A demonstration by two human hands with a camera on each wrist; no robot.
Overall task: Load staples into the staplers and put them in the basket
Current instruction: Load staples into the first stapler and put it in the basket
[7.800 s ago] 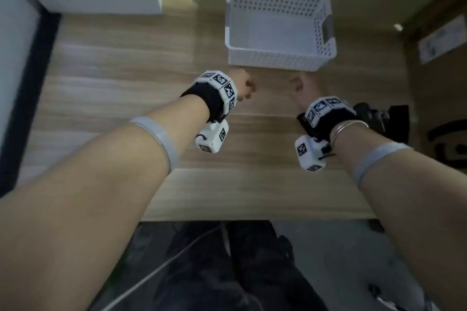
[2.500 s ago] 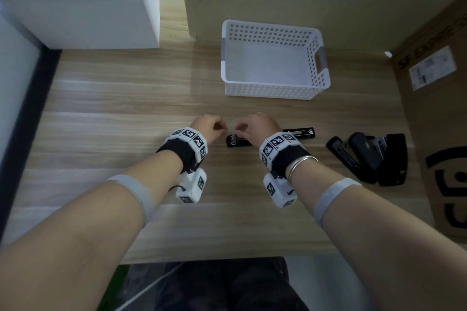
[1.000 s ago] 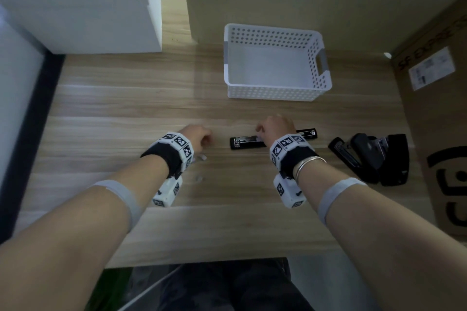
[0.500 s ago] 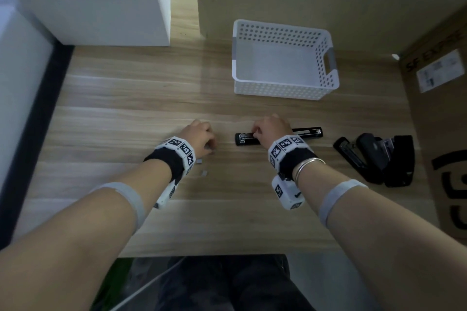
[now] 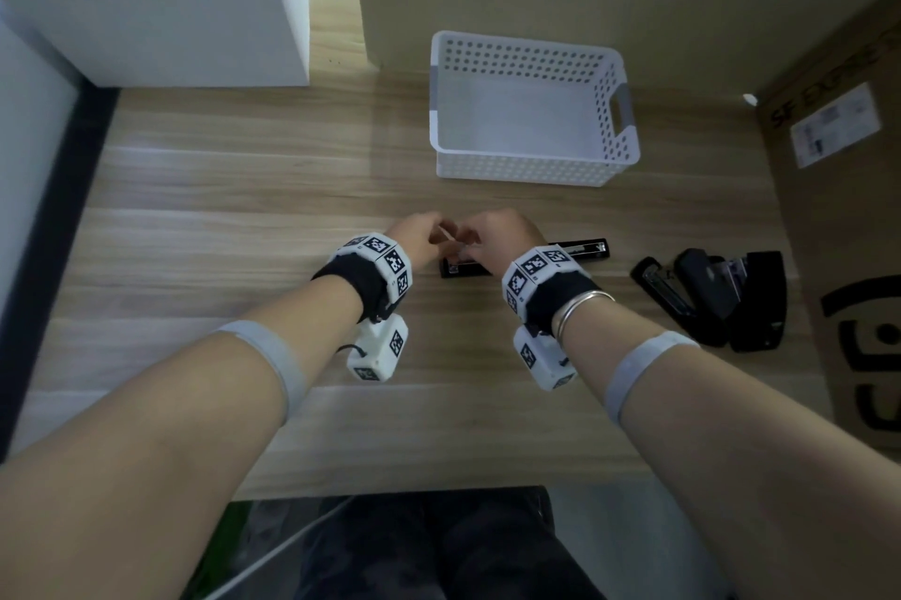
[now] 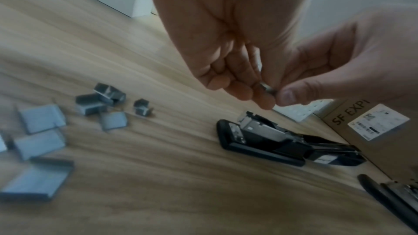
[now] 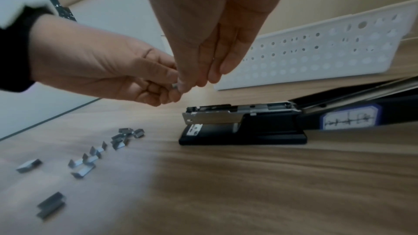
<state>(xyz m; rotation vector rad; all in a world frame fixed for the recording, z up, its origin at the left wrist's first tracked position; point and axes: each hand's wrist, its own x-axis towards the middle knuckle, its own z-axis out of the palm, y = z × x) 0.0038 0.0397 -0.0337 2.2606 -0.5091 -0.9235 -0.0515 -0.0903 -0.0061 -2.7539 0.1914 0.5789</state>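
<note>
Above the table, my left hand (image 5: pixel 426 236) and right hand (image 5: pixel 470 246) meet fingertip to fingertip. Together they pinch a short staple strip (image 6: pixel 268 88), a small grey piece also seen in the right wrist view (image 7: pixel 174 85). Just below them lies a black stapler (image 7: pixel 242 122), swung open with its metal staple channel (image 6: pixel 262 129) bare. Several loose staple strips (image 6: pixel 40 122) lie scattered to its left. The white perforated basket (image 5: pixel 521 170) stands behind, with nothing in it. More black staplers (image 5: pixel 712 297) lie to the right.
A cardboard box (image 5: pixel 848 209) stands along the table's right side. A white cabinet (image 5: pixel 170 0) fills the back left corner, with a beige wall behind the basket. The table's front edge (image 5: pixel 439 487) is close to my body.
Half a second ago my left hand was down by the loose staples and my right hand lay on the open stapler. Both have risen and met over the stapler's left end, holding a staple strip.
</note>
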